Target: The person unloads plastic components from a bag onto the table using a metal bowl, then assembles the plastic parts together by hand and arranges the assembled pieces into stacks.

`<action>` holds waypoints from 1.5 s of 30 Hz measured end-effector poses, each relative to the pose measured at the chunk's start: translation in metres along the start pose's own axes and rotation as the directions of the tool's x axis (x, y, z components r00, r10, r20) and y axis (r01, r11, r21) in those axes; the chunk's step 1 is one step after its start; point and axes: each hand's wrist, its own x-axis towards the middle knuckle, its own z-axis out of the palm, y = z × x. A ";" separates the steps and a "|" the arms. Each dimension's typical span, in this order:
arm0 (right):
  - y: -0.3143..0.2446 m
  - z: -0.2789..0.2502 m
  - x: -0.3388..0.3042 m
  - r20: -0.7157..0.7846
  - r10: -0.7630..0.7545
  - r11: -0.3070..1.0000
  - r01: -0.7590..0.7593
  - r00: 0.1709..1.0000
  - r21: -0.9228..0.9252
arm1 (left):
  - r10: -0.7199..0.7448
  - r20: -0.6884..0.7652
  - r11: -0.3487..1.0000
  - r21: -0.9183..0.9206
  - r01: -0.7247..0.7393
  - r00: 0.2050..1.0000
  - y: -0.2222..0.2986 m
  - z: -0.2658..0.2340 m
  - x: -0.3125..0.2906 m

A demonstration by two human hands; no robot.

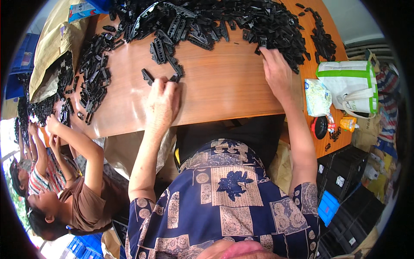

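Note:
Near the middle of the wooden table [215, 82], my left hand [163, 101] is closed, its fingertips on a long black plastic part [175, 68]. Another short black plastic piece [147, 77] lies just left of those fingers. My right hand [277, 71] reaches to the near edge of a large heap of small black plastic parts [276, 28]. Its thumb and fingers pinch together at a small black plastic part [262, 42]. Longer ribbed black parts [176, 26] lie in a pile beyond my left hand.
At the left, a brown paper sack [54, 43] lies open with black parts spilling out. Co-workers sit there, one reaching an arm [88, 153] to the parts. On the right are a white-and-green bag [345, 69], a round black lid-like item [319, 127] and an orange pouch [348, 124].

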 end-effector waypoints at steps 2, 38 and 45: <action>0.005 0.002 0.022 0.048 -0.120 0.979 0.126 0.992 -0.160 | 0.063 0.040 0.998 0.015 -0.063 0.997 0.009 0.001 -0.008; -0.009 -0.013 0.002 0.386 -0.302 0.953 0.281 0.872 0.111 | 0.198 0.082 0.958 -0.229 -0.175 0.977 0.013 0.016 0.000; -0.086 0.014 -0.023 0.485 0.003 0.667 -0.363 0.874 0.650 | 0.149 0.087 0.949 -0.293 -0.118 0.985 0.009 0.021 0.000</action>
